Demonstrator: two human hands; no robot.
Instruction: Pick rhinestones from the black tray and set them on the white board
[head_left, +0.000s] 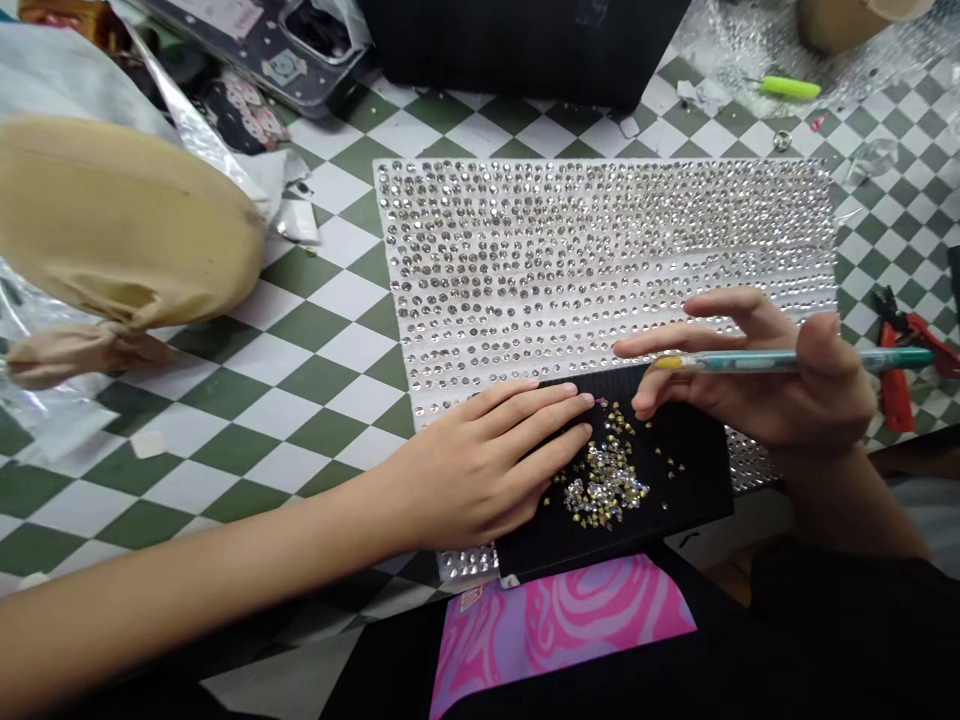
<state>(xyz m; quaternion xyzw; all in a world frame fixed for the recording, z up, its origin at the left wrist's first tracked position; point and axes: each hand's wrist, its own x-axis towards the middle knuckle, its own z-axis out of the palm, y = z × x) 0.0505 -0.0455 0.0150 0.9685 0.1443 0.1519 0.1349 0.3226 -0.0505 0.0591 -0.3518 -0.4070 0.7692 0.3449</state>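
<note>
The left hand [480,465] lies flat, fingers pressed together, their tips on the far edge of a black pad [679,500] and just beside a loose heap of gold and clear rhinestones [604,480]. The right hand [765,390] holds a teal pen-shaped picker [780,361] with a yellow tip between the thumb and fingers, the fingertips spread above the pad, the yellow tip just off its far edge.

The pad overlaps the near edge of a large sheet of clear rhinestones [600,265] set in rows, which lies on a green and white checked tablecloth [300,375]. Checked cloth stretches left of the sheet. Along the near edge lies a pink swirled folder [559,630], its small tag too tiny to read. A beige padded form [124,220] sits far left, red pliers [896,350] right.
</note>
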